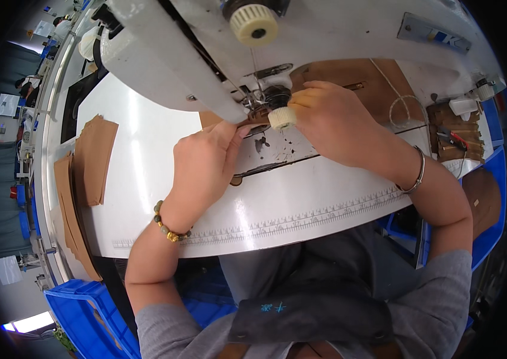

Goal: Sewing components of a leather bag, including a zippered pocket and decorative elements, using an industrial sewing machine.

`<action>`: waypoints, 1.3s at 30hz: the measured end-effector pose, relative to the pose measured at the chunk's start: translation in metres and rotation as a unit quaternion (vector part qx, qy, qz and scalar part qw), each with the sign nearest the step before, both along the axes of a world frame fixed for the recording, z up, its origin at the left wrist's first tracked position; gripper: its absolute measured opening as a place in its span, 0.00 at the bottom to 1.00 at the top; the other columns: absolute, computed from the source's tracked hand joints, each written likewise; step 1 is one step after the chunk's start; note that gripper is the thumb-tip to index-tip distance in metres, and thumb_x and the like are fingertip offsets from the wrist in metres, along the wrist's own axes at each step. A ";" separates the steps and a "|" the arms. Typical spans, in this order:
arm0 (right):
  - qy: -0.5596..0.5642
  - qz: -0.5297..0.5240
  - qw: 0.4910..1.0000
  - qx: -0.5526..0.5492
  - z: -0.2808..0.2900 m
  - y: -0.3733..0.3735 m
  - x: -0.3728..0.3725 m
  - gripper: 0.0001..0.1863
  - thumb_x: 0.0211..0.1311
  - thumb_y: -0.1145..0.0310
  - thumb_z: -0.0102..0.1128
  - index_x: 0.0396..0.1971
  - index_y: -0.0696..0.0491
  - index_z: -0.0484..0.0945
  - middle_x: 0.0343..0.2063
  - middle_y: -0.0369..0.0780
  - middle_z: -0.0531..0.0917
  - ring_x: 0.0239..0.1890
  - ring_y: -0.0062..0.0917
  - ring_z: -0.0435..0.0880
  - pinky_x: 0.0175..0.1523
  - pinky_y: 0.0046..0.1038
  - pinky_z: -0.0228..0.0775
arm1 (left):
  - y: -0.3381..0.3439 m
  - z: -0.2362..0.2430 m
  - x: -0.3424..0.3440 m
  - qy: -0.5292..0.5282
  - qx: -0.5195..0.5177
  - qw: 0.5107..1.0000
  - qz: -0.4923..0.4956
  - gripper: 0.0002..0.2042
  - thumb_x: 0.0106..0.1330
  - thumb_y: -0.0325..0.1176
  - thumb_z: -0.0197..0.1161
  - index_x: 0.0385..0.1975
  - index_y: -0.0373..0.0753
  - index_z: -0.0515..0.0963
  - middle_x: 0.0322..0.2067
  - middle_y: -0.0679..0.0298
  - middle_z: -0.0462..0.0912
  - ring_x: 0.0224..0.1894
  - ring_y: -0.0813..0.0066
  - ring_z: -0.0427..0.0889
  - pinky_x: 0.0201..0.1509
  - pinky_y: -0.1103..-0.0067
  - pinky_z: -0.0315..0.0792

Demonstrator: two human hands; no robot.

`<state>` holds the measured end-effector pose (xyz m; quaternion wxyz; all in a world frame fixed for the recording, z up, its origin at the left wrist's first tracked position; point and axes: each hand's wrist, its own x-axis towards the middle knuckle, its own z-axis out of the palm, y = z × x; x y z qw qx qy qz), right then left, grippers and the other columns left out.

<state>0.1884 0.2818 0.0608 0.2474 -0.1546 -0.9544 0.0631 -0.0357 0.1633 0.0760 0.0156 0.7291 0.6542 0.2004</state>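
Brown panel (379, 93): spread beyond the right hand (337, 122), whose grip cannot be told. Brown edge (254, 121): pinched between thumb and fingers of the left hand (204, 158). White sewing machine (331, 36): set beyond both hands. Brown cut pieces (97, 160): laid well left of the left hand.

- Silver nameplate (434, 33) on the white sewing machine (337, 33): bold lettering with a blue patch, at the upper right of the machine's body.
- Long printed ruler (265, 226) along the near edge of the white worktable (146, 179): fine tick marks with a row of small numerals.
- Dark grey apron (319, 320): 2 small bright-blue characters on the chest.
- White paper sheets (7, 105) at the far left: any writing is too small to read.
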 end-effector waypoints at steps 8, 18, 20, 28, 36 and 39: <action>-0.022 0.015 0.999 -0.042 0.002 -0.004 0.006 0.11 0.64 0.66 0.64 0.43 0.54 0.87 0.34 0.40 0.88 0.41 0.37 0.87 0.51 0.38 0.77 | -0.007 0.010 0.004 0.006 -0.027 0.999 -0.036 0.09 0.74 0.35 0.65 0.44 0.36 0.83 0.30 0.54 0.84 0.32 0.56 0.85 0.36 0.69 0.79; 0.004 0.020 1.000 0.008 -0.021 -0.012 -0.005 0.27 0.59 0.56 0.74 0.55 0.56 0.84 0.58 0.41 0.84 0.60 0.34 0.80 0.67 0.38 0.70 | -0.016 -0.002 0.013 0.088 0.004 0.995 -0.052 0.19 0.66 0.34 0.71 0.56 0.37 0.84 0.52 0.61 0.85 0.58 0.61 0.85 0.60 0.70 0.79; 0.000 0.020 1.000 -0.002 -0.021 -0.011 -0.005 0.28 0.58 0.56 0.74 0.55 0.56 0.83 0.57 0.40 0.84 0.60 0.34 0.80 0.67 0.38 0.70 | -0.015 -0.003 0.012 0.097 0.020 0.994 -0.055 0.19 0.66 0.34 0.71 0.56 0.37 0.84 0.52 0.61 0.85 0.58 0.61 0.85 0.61 0.69 0.79; 0.020 0.029 0.999 -0.004 -0.016 -0.012 -0.006 0.24 0.57 0.58 0.75 0.50 0.56 0.84 0.55 0.41 0.84 0.59 0.35 0.81 0.66 0.37 0.71 | -0.014 -0.005 0.009 0.100 0.020 0.993 -0.055 0.20 0.68 0.38 0.70 0.57 0.38 0.83 0.58 0.61 0.85 0.61 0.62 0.84 0.64 0.63 0.77; 0.021 0.031 0.999 -0.006 -0.016 -0.010 -0.005 0.23 0.57 0.59 0.75 0.49 0.56 0.84 0.54 0.41 0.84 0.59 0.36 0.80 0.66 0.38 0.71 | -0.013 -0.006 0.009 0.097 0.015 0.993 -0.061 0.20 0.69 0.39 0.69 0.58 0.38 0.83 0.59 0.61 0.85 0.62 0.62 0.84 0.65 0.62 0.77; 0.021 0.033 0.999 -0.011 -0.016 -0.009 -0.006 0.23 0.57 0.59 0.75 0.49 0.56 0.84 0.54 0.41 0.84 0.60 0.36 0.80 0.67 0.38 0.71 | -0.011 -0.007 0.008 0.095 0.014 0.993 -0.062 0.20 0.69 0.39 0.69 0.58 0.38 0.83 0.59 0.60 0.85 0.62 0.62 0.84 0.65 0.62 0.77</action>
